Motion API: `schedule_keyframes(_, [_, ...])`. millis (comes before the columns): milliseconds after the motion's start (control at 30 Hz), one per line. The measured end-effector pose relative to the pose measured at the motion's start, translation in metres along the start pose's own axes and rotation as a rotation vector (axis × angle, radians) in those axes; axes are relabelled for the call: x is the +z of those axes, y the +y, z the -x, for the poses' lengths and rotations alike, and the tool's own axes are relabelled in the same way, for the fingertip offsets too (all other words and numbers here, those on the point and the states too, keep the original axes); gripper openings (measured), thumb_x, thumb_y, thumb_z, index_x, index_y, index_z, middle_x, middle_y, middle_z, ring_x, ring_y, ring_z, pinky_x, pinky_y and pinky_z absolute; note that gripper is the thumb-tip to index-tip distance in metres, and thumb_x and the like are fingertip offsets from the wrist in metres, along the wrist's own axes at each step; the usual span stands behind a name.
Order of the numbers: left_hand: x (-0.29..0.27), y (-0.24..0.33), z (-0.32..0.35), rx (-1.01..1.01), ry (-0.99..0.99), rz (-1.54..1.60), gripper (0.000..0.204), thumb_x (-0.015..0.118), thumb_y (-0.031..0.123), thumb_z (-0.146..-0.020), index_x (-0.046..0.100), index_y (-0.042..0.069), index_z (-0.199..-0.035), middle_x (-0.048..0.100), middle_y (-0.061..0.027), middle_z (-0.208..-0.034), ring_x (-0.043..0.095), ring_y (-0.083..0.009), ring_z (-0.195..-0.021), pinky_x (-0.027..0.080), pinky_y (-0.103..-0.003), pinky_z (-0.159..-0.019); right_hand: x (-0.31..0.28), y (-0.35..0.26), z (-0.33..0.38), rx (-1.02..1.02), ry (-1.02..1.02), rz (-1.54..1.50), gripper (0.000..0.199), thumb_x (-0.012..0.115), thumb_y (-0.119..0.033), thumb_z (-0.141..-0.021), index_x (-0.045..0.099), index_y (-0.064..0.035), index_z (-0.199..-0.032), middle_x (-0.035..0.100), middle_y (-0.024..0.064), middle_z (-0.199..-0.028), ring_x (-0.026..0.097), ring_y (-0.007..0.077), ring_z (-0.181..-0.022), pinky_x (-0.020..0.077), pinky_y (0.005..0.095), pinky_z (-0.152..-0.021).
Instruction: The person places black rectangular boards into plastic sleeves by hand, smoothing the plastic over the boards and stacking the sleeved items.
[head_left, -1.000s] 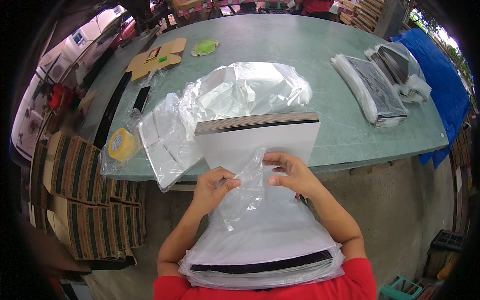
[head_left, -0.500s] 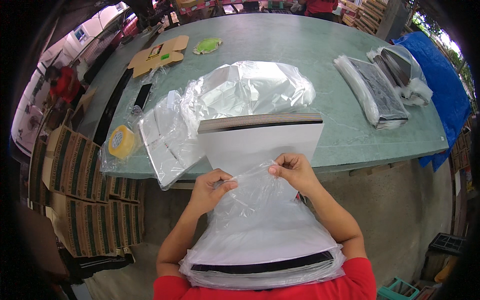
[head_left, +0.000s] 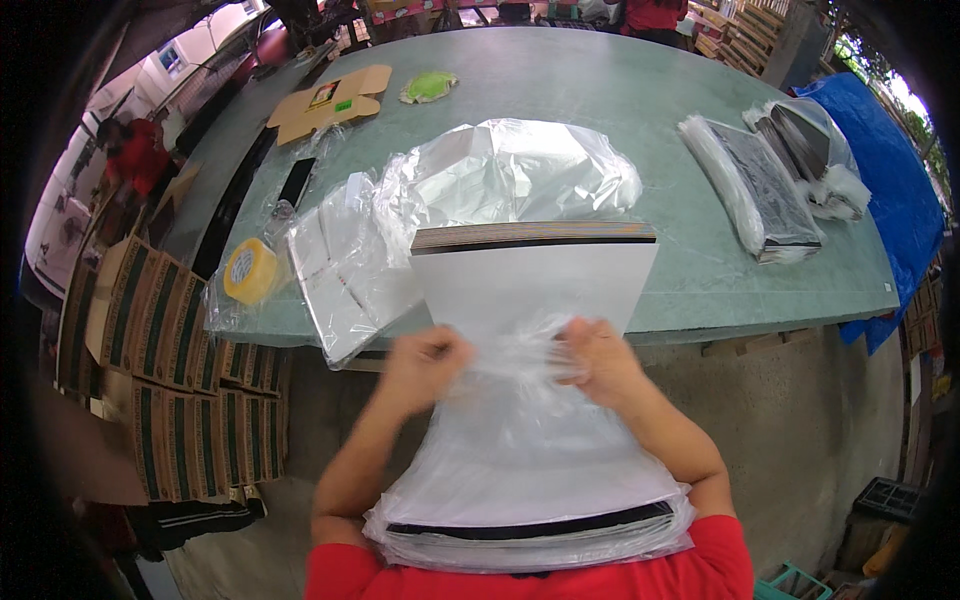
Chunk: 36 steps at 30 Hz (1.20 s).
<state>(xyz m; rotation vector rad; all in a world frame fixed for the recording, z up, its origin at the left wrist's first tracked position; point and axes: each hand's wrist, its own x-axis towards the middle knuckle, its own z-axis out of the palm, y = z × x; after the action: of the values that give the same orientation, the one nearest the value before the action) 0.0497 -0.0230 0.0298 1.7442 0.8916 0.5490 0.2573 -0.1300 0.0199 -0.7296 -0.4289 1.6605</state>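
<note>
My left hand (head_left: 425, 367) and my right hand (head_left: 600, 362) are closed on a clear plastic bag (head_left: 512, 400), one at each side of its upper edge. Both hands are smeared by motion, and the plastic looks bunched and stretched between them. The bag spreads down to my red shirt, where several plastic layers and a black strip (head_left: 530, 522) show at its lower end. Just beyond my hands, a thick stack of white-faced boards (head_left: 540, 275) stands tilted at the table's near edge. Plastic partly hides its lower face.
On the green table (head_left: 680, 290) lie shiny crumpled plastic (head_left: 510, 170), wrapped white sheets (head_left: 345, 270), a yellow tape roll (head_left: 250, 272), flattened cardboard (head_left: 330, 102) and a green pad (head_left: 429, 86). Wrapped dark packs (head_left: 755, 185) sit at right. Cartons (head_left: 190, 400) stack at left; another person (head_left: 137, 160) is beyond.
My left hand has curled into a tighter grip, and my right hand has shifted slightly. The plastic between them is more bunched and blurred. The whole view has shifted slightly.
</note>
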Motion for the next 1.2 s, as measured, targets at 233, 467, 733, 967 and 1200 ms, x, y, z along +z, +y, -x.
schedule_keyframes(233, [-0.001, 0.06, 0.021, 0.34, 0.127, -0.136, 0.02, 0.064, 0.013, -0.07, 0.053, 0.003, -0.083, 0.057, -0.0091, -0.085, 0.055, -0.0197, -0.08, 0.043, -0.031, -0.072, 0.042, -0.026, 0.007, -0.295, -0.096, 0.809, 0.019, 0.06, -0.019, -0.076, 0.054, -0.0054, -0.065, 0.053, 0.0013, -0.076, 0.049, 0.0109, -0.069, 0.0392, 0.0246, -0.064])
schedule_keyframes(467, [0.019, 0.072, 0.02, 0.329, -0.122, 0.055, 0.02, 0.051, 0.019, -0.082, 0.047, -0.001, -0.084, 0.051, -0.0143, -0.07, 0.052, -0.0221, -0.064, 0.042, -0.03, -0.057, 0.078, -0.033, 0.009, -0.696, 0.083, 0.946, 0.018, 0.061, -0.018, -0.073, 0.056, -0.0002, -0.073, 0.055, 0.0047, -0.08, 0.052, 0.0188, -0.077, 0.0402, 0.031, -0.069])
schedule_keyframes(733, [0.011, 0.069, -0.001, 0.099, -0.075, 0.951, 0.012, 0.048, 0.014, -0.084, 0.048, 0.002, -0.084, 0.047, 0.0004, -0.066, 0.045, -0.0063, -0.063, 0.038, -0.023, -0.057, 0.016, -0.012, -0.003, 0.188, -0.782, 1.35, 0.021, 0.05, -0.022, -0.08, 0.051, -0.0004, -0.079, 0.057, 0.0094, -0.07, 0.055, 0.0164, -0.06, 0.0476, 0.0301, -0.056])
schedule_keyframes(967, [0.005, 0.033, -0.016, 0.203, -0.563, 0.601, 0.014, 0.049, 0.016, -0.084, 0.052, 0.003, -0.09, 0.051, 0.0029, -0.075, 0.046, -0.0049, -0.07, 0.039, -0.022, -0.061, 0.02, -0.031, -0.002, -0.05, -0.948, 0.207, 0.026, 0.055, -0.024, -0.079, 0.052, 0.0015, -0.087, 0.056, 0.0128, -0.069, 0.057, 0.019, -0.067, 0.0472, 0.0293, -0.056])
schedule_keyframes(1200, [-0.017, 0.057, -0.002, 0.074, -0.843, 0.507, 0.017, 0.054, 0.017, -0.081, 0.057, 0.001, -0.076, 0.053, -0.0005, -0.066, 0.049, -0.0101, -0.064, 0.04, -0.025, -0.057, 0.016, -0.073, 0.021, 0.231, -1.11, 0.388, 0.026, 0.049, -0.014, -0.083, 0.05, 0.0094, -0.093, 0.055, 0.0126, -0.082, 0.054, 0.0192, -0.072, 0.0426, 0.0293, -0.063])
